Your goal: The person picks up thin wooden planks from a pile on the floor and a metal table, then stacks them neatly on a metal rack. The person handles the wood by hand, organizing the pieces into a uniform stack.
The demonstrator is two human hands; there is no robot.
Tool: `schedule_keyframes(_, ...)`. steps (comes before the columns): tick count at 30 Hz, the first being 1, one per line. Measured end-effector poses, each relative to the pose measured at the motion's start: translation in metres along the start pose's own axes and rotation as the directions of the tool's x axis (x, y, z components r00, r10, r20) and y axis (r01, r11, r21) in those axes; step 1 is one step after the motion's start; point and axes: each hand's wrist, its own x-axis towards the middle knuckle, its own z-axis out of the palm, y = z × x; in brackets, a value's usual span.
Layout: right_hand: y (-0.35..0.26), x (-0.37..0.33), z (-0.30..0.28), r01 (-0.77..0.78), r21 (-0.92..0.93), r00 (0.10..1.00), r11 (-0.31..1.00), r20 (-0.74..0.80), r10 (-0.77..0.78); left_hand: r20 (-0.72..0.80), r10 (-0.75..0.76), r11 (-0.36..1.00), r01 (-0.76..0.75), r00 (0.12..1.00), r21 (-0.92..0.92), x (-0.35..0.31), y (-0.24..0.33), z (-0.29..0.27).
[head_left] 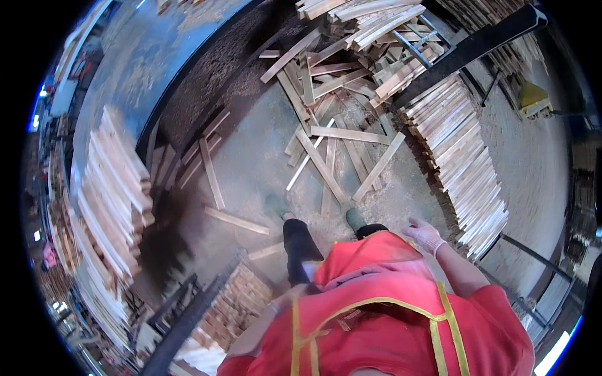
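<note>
My right hand (423,235), in a pale glove, hangs beside the red apron (376,285) with its fingers apart and nothing in them. It is nearest to the long stack of light wooden slats (467,163) on the right, and does not touch it. My left forearm (258,323) runs along the left side of the apron. The left hand is blurred and partly hidden at the apron's edge, so its fingers cannot be made out. Loose wooden slats (326,164) lie crisscrossed on the floor ahead of my feet.
Another slat stack (113,194) stands on the left, by a blue surface (150,47). More boards are heaped at the far end near a dark metal beam (476,53). A pile of short wood pieces (235,301) is at lower left. Single slats (237,220) lie near my feet.
</note>
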Motion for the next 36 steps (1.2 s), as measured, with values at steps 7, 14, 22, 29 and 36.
schedule_keyframes(7,-0.022,0.043,0.033,-0.104,0.318,0.981,0.942,-0.123,0.149,0.533,-0.038,0.792,-0.300,0.845,0.531,0.117,0.071,-0.131)
schedule_keyframes(14,-0.001,0.235,0.074,-0.152,0.385,0.978,0.910,-0.072,0.194,-0.434,0.308,0.770,0.046,0.847,0.636,0.268,0.063,-0.263)
schedule_keyframes(22,0.030,0.503,0.093,-0.242,0.636,0.876,0.732,-0.182,0.447,-0.780,0.100,0.663,0.543,0.618,0.515,0.486,0.081,-0.348)
schedule_keyframes(29,0.058,0.612,0.129,-0.302,0.584,0.639,0.753,-0.463,0.615,-0.961,0.196,0.680,0.678,0.197,0.278,0.645,0.051,-0.307)
schedule_keyframes(36,0.001,0.534,0.101,0.099,-0.158,0.797,0.982,-0.579,-0.173,-0.957,-0.050,0.968,-0.223,0.284,-0.117,0.591,0.037,-0.360)
